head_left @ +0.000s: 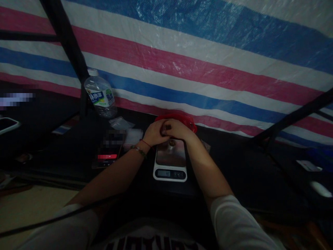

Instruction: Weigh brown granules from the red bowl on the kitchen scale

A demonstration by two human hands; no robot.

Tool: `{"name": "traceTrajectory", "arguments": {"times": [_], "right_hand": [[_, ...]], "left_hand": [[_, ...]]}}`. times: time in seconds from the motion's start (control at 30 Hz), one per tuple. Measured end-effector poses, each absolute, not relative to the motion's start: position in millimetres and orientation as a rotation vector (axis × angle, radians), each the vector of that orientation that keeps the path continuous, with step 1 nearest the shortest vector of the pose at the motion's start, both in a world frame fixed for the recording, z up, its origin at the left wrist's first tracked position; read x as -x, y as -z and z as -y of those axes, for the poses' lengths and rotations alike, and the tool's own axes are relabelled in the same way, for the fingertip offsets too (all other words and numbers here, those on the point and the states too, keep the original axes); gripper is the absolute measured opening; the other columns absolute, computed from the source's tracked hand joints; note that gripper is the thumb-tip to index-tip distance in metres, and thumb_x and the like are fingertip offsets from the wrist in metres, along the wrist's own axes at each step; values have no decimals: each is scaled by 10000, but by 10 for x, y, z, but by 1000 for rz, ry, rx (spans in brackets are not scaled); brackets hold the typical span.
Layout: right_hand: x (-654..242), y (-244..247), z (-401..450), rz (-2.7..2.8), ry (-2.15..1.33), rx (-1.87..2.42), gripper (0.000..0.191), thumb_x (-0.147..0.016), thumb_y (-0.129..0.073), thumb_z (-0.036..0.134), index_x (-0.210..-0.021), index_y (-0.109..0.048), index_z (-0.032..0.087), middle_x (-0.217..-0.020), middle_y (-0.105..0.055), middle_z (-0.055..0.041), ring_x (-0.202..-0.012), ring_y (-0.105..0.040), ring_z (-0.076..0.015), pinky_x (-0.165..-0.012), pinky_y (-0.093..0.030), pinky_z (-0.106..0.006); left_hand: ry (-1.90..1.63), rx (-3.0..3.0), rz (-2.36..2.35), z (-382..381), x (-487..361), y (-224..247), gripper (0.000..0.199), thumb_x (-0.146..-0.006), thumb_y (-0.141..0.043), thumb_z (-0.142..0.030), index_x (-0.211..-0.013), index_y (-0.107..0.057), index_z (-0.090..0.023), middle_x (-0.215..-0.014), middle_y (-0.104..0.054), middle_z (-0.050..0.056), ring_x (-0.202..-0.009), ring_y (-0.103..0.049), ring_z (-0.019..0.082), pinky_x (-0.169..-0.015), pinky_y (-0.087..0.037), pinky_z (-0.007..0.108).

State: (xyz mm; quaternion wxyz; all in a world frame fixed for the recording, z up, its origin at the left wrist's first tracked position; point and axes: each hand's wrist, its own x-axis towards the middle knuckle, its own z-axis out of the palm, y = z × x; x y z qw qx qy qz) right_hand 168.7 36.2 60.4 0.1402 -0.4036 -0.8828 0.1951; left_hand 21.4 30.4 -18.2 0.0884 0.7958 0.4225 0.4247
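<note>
My left hand (154, 132) and my right hand (178, 129) meet over the far end of a small kitchen scale (171, 159). Both have their fingers curled in and touching around a small dark reddish item (163, 130), mostly hidden, whose kind I cannot make out. Just below them, a small round brownish piece (171, 142) rests on the scale's metal plate. The scale's display (164, 173) is lit; its digits are too dim to read surely. Directly behind the hands lies a red plastic bag or basin (191, 122), partly covered by them.
A clear plastic bottle (101, 97) stands at the back left, with clear plastic bags (121, 123) before it. Left of my forearm lies a phone (108, 149). Black frame bars (69, 41) and a striped tarp (182, 66) bound the dark table. A white object (321, 189) lies far right.
</note>
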Motion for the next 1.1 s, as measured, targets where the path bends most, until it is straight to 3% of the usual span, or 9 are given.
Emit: {"name": "traceTrajectory", "arguments": {"times": [0.17,0.43,0.57,0.87,1.1], "right_hand": [[-1911,-524,-439,2314,-335,1281,230,-859,-494,155,-918,-716,151,-939,-710,-62,-875,-629,-166,-813,-452,-258],[-2153,-124,-634,2506,-165,1927,278,-788,-572,106,-1022,-721,118,-1009,-709,-186,-951,-662,-272,-833,-481,-308],[-2142,-130,-662,2499,-129,1944,293,-749,-568,36,-968,-741,123,-949,-723,-175,-941,-670,-263,-842,-482,-298],[-2282,-128,-676,2415,-158,1830,253,-766,-595,86,-951,-746,167,-987,-724,-141,-971,-654,-267,-875,-465,-324],[-2285,-281,-555,2377,-319,1664,221,-730,-646,99,-898,-741,207,-919,-736,-37,-852,-658,-176,-775,-466,-245]], "left_hand": [[-1317,-2241,-1322,-310,-195,216,433,-749,-636,-356,-1130,-541,-176,-1077,-644,75,-1001,-620,228,-904,-483,341],[-1355,-2206,-1344,-344,-167,282,471,-753,-646,-383,-1157,-515,-180,-1092,-641,69,-1011,-620,223,-907,-486,341],[-1377,-2182,-1340,-357,-168,291,421,-759,-640,-355,-1129,-534,-184,-1074,-646,60,-983,-629,211,-894,-493,329],[-1356,-2155,-1362,-394,-163,322,407,-755,-636,-348,-1122,-542,-198,-1070,-652,52,-974,-635,211,-889,-497,329],[-1348,-2153,-1376,-410,-162,327,412,-751,-635,-346,-1129,-551,-203,-1062,-653,52,-948,-640,212,-864,-507,330]]}}
